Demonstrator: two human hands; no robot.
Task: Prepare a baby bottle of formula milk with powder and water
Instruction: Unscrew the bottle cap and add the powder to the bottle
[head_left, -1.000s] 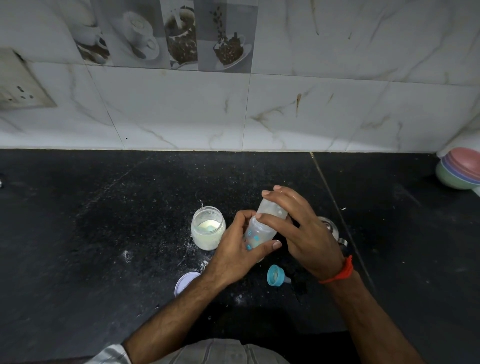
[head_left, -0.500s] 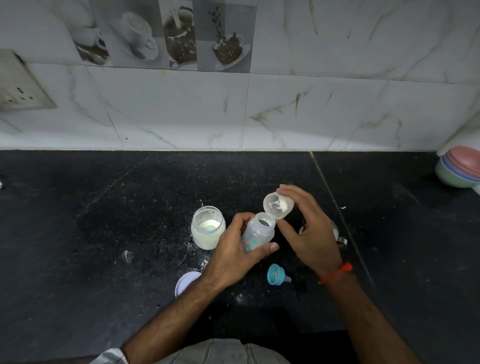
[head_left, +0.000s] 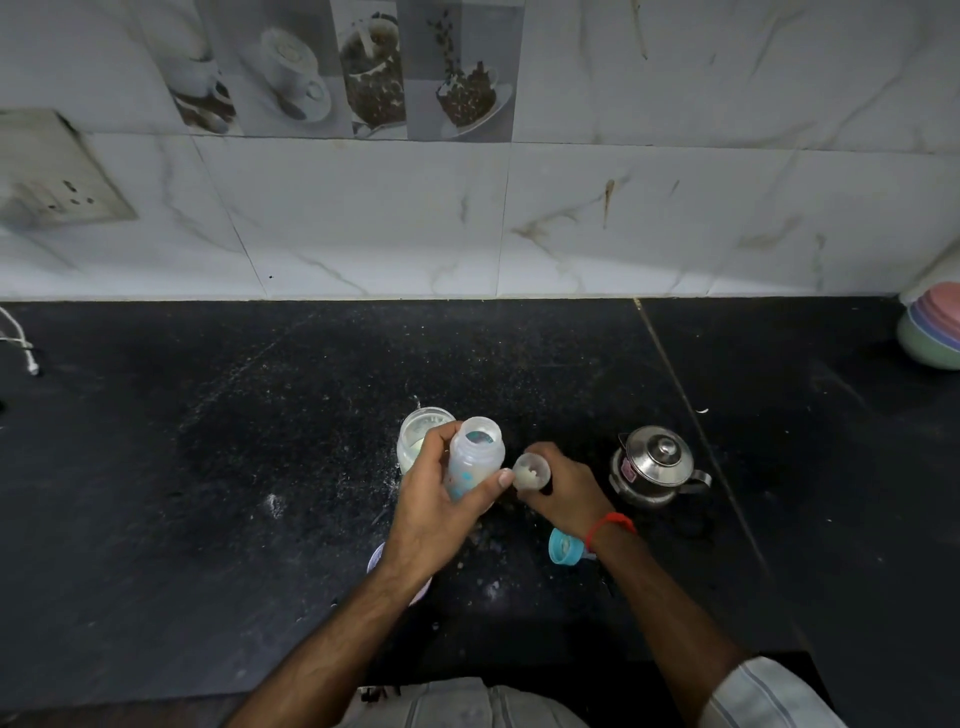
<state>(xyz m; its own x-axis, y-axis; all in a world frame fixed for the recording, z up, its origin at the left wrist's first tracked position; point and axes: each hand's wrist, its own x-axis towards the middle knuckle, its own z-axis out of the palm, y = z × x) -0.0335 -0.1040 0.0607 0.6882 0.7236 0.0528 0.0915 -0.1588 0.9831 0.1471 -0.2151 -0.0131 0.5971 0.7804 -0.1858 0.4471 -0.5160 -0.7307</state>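
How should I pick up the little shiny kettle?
Probably by its side handle, coming from the right, since it sticks out that way. The steel kettle stands upright with its lid on, and the right hand is on its left.

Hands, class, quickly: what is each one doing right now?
Left hand: closed around the baby bottle.
Right hand: closed around the clear cap.

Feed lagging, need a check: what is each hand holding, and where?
Left hand grips the baby bottle round its body; right hand holds the cap by its outside.
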